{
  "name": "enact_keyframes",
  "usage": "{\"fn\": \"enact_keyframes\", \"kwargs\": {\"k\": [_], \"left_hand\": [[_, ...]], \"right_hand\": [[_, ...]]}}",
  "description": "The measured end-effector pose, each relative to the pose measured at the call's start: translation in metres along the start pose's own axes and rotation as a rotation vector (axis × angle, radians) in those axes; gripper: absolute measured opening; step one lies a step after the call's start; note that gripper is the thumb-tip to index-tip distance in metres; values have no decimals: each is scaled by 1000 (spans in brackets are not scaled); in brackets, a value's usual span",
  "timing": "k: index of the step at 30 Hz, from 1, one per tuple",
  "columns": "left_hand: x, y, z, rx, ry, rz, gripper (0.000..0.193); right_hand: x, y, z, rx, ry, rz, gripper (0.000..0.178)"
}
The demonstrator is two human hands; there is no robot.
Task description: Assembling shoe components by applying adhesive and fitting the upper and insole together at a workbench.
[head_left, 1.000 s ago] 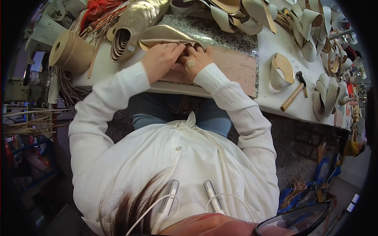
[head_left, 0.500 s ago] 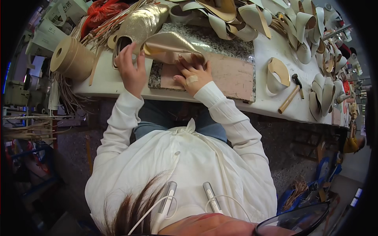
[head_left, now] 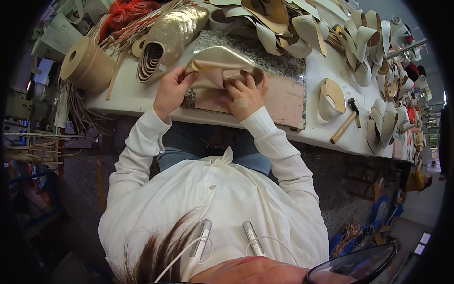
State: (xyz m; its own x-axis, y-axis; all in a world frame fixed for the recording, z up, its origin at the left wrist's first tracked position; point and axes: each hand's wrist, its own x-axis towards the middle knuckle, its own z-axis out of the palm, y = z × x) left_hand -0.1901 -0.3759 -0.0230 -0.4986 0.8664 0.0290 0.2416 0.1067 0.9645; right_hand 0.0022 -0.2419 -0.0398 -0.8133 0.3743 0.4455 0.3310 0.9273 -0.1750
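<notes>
A curved shoe upper of shiny gold material is held above the work board, its beige lining turned partly toward me. My left hand pinches its left edge between thumb and fingers. At the other end, my right hand has its fingers curled over the lining and edge, with a plaster on the back of the hand. Part of the upper is hidden behind those fingers. Beneath lies a worn pinkish board on a speckled stone slab.
Nested gold uppers lie beyond my left hand, beside a large tan roll. White shoe uppers are heaped at the back. On the right are a single white upper and a hammer. A red plastic bag sits far left.
My left hand has left the nested gold uppers and come right to grip the single upper's left edge. My right hand has curled its fingers, and the upper is now lifted and turned.
</notes>
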Motion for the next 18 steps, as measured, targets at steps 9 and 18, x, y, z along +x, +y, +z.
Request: {"fn": "enact_keyframes", "kwargs": {"k": [9,18], "left_hand": [[27,26,46,362,27,591,34],[73,57,88,1300,-436,493,15]], "right_hand": [[-4,24,-29,1892,53,750,27],[33,74,-62,156,239,145,34]]}}
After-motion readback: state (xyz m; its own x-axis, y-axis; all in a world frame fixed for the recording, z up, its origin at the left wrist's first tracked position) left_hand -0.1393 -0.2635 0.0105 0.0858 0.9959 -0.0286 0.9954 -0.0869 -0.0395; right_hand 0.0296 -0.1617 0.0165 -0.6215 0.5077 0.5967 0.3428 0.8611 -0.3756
